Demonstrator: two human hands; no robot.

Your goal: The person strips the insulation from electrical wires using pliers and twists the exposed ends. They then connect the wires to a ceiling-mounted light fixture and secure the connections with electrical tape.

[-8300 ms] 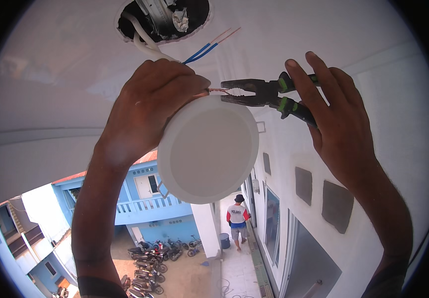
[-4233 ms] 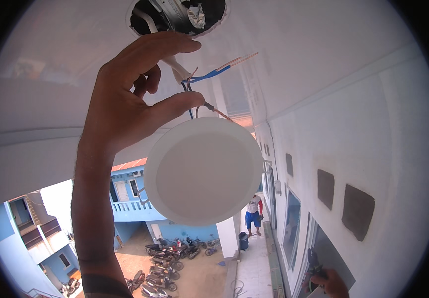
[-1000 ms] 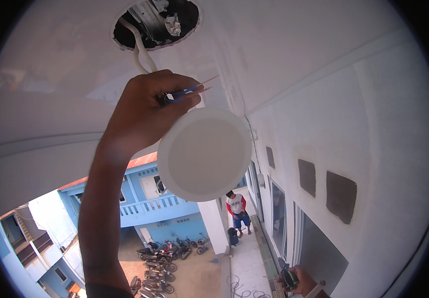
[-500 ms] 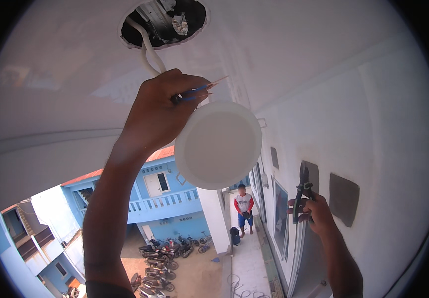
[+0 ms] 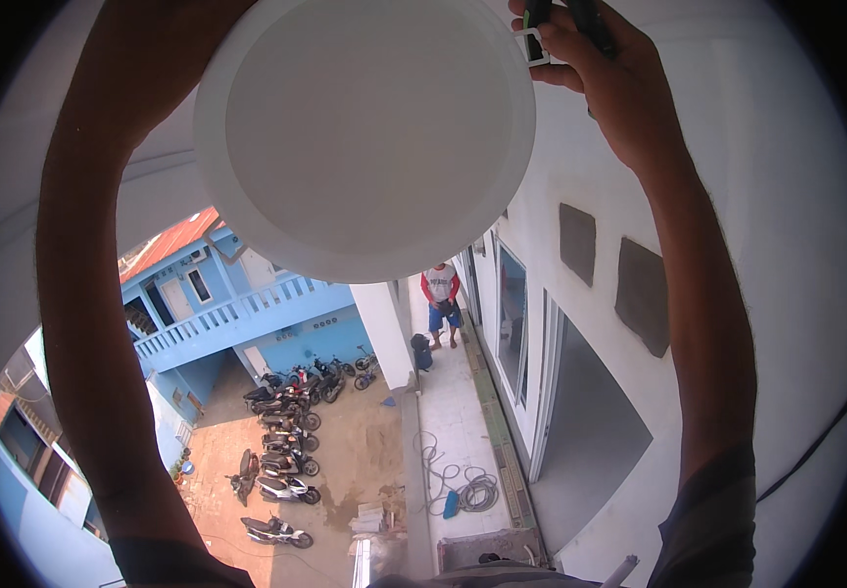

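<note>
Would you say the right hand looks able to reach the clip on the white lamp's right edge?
Probably yes: the clip overlaps the right hand in this view and nothing covers it, though depth is unclear and the black-and-green tool in that hand may hinder a grip.

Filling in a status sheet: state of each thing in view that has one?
Round lamp: looks unlit
Spring clips: sticking out from lamp's rim
Pliers: in the right hand, jaws out of view
Left hand: fingers not visible
Motorbikes: parked
Hose or cable: loosely coiled on walkway
Person: standing
</note>
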